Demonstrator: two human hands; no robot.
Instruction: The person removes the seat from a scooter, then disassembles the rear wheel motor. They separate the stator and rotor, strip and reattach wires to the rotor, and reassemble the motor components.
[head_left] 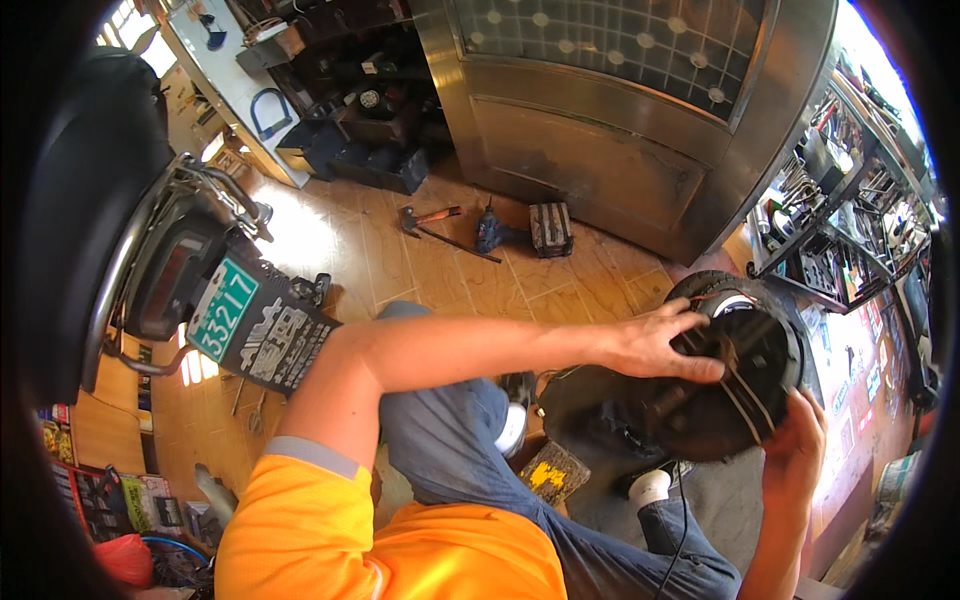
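Dark disc [725,402] being held before a tyred wheel [783,312]

The round dark disc is occupying the right-hand part of the view, tilting in front of the wheel and hiding much of it; its face is blurring, so its finer parts cannot be read. The left hand [650,345] is lying across the upper left edge of the disc, its fingers spreading and its thumb pointing over the face; whether it is gripping cannot be told. The right hand [800,430] is gripping the opposite edge, its fingers curling round the rim.

For good handling, in this judgement, both hands should be bearing evenly on opposite sides, so that the disc is not tipping to one side. Fingertips should be keeping out of any gap between disc and wheel, and the right hand should be supporting the lower edge while the left is steadying the upper.

Among the containers, a tiered metal rack [803,287] at the far right is holding closely packed hand tools, too small to name singly. Dark open bins [405,178] are standing on the tiled floor [420,285] near the top, their interiors showing too darkly to read. A red bag [125,558] is lying at the lower left, its contents hiding from view
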